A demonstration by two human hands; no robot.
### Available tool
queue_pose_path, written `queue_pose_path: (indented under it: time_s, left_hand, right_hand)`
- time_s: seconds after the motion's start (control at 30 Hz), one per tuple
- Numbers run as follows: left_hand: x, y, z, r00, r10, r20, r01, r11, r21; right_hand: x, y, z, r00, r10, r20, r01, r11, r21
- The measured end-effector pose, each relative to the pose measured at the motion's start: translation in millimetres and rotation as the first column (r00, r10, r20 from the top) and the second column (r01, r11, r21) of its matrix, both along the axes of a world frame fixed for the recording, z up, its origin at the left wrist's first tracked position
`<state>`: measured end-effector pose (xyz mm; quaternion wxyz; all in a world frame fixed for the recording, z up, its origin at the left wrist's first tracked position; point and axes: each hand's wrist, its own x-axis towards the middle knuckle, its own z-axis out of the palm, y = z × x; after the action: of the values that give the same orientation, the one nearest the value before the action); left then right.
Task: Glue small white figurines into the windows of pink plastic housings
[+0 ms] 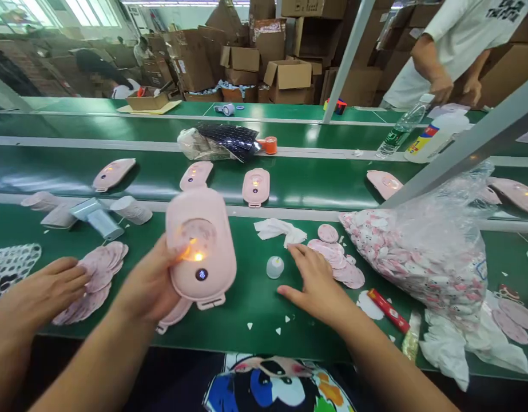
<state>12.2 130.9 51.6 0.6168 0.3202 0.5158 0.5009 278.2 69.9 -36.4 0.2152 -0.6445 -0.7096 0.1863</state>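
Note:
My left hand (150, 286) is closed around a pink plastic device casing (216, 240), held up above the table. The casing has a round recess, a glowing orange light and a small lit display. Part of another pink piece shows below it, against the green surface. My right hand (313, 280) lies with fingers spread and holds nothing. Just left of its fingers stands a small translucent white cap-like cup (274, 267). A crumpled white cloth or tissue (281, 230) is near the fingertips, and pink printed round pieces (332, 252) lie beyond the hand.
A co-worker's hand (53, 286) touches a fan of pink discs (103, 269) at left. More pink casings (255, 186) lie along the green belt (315, 183). At right are a bulging plastic bag (435, 246), a slanted metal post (469, 137) and a red tube (388, 310).

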Motion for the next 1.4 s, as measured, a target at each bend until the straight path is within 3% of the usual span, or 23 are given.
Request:
queue_pose_path:
  time_s: [0.1, 0.2, 0.37, 0.53, 0.67, 0.87, 1.17, 1.4]
  left_hand:
    - [6.6, -26.1, -21.3, 0.998, 0.003, 0.067, 0.002, 0.997, -0.074]
    - [11.0, -42.7, -33.3, 0.995, -0.036, 0.097, 0.049, 0.99, -0.134]
    - [10.9, -51.3, -43.4, 0.991, -0.043, 0.124, 0.064, 0.983, -0.171]
    - [4.6, -52.7, -47.9, 0.99, -0.048, 0.129, 0.07, 0.982, -0.178]
    - [-0.5, -56.9, -51.2, 0.987, -0.053, 0.153, 0.081, 0.98, -0.181]
    - [-2.8, -64.4, -57.8, 0.972, -0.053, 0.229, 0.082, 0.989, -0.119]
    - [-1.6, -75.1, -56.1, 0.961, -0.104, 0.258, 0.119, 0.992, -0.043]
    - [0.3, -79.4, -59.1, 0.957, -0.106, 0.268, 0.118, 0.993, -0.027]
  right_hand:
    - [-21.6, 12.9, -12.6, 0.999, 0.01, 0.034, -0.01, 1.0, -0.002]
    - [-31.5, 14.0, -20.1, 0.998, 0.01, 0.064, -0.009, 1.0, -0.012]
    - [-14.2, 7.8, -9.6, 0.983, -0.052, 0.174, 0.047, 0.998, 0.031]
    - [36.9, 7.6, 6.8, 0.918, -0.2, 0.343, 0.198, 0.979, 0.041]
    - [57.3, 8.2, 2.1, 0.892, -0.184, 0.412, 0.205, 0.979, -0.007]
    - [63.7, 14.2, -5.2, 0.901, -0.222, 0.373, 0.249, 0.968, -0.023]
    - [60.9, 13.7, -4.9, 0.905, -0.152, 0.398, 0.189, 0.98, -0.055]
    - [48.7, -2.1, 10.3, 0.939, -0.093, 0.331, 0.107, 0.994, -0.024]
